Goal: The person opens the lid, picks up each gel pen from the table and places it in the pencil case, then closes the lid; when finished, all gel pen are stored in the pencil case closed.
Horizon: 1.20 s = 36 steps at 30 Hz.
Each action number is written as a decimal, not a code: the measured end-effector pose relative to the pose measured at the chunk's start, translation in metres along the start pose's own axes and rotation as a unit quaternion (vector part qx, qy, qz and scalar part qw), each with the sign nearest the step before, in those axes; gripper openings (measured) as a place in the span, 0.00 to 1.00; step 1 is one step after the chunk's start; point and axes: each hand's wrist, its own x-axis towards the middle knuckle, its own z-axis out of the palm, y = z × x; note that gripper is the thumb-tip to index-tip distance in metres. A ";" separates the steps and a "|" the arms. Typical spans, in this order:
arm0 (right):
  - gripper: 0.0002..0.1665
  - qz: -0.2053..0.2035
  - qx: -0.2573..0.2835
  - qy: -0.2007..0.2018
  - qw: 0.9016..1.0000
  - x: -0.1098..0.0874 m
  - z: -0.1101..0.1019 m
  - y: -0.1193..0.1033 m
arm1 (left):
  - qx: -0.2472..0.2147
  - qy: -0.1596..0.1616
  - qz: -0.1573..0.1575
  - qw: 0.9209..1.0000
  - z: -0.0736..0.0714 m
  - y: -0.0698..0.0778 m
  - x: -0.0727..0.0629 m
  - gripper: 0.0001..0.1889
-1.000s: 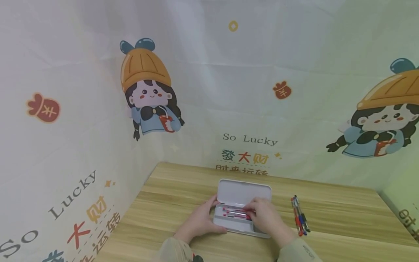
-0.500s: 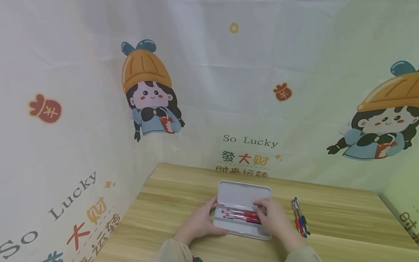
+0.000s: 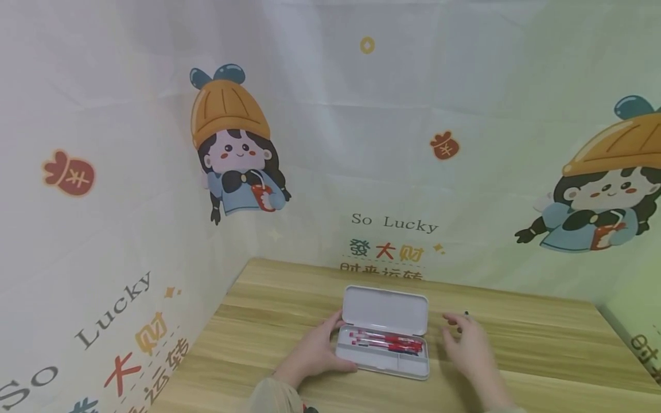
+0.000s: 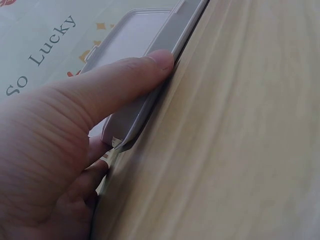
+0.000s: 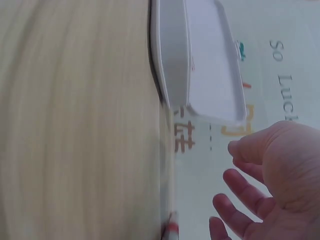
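A white pencil case lies on the table with its lid raised at the back. Red-capped pens lie side by side in its long rear compartment, while the front compartments hold nothing. My left hand grips the left end of the case; in the left wrist view the thumb presses on its front wall. To the right of the case, apart from it, my right hand hovers with relaxed, spread fingers and nothing between them. It covers most of the pens on the table; one pen end shows past the fingers.
The wooden table meets a printed cloth backdrop at its back and left edges. In the right wrist view a pen tip shows low by the table surface. A small red and black thing peeks out by the left sleeve.
My right hand has let go of the pens in the case and moved right, over the loose pens. The red pens now lie further right in the compartment. The left hand stays put.
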 end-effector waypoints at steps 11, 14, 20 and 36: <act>0.33 0.086 -0.021 -0.033 0.995 -0.006 -0.023 0.026 | 0.005 0.003 -0.001 1.000 -0.001 -0.001 0.000 0.72; 0.37 0.109 -0.051 -0.049 0.992 -0.007 -0.026 0.034 | 0.006 0.006 0.004 1.000 0.000 -0.001 -0.002 0.72; 0.36 0.120 -0.086 -0.065 0.987 -0.009 -0.032 0.045 | -0.002 0.005 0.011 1.000 0.004 -0.001 -0.002 0.71; 0.24 0.144 -0.077 -0.079 0.983 -0.008 -0.030 0.048 | -0.004 0.006 0.021 1.000 0.000 0.000 0.000 0.71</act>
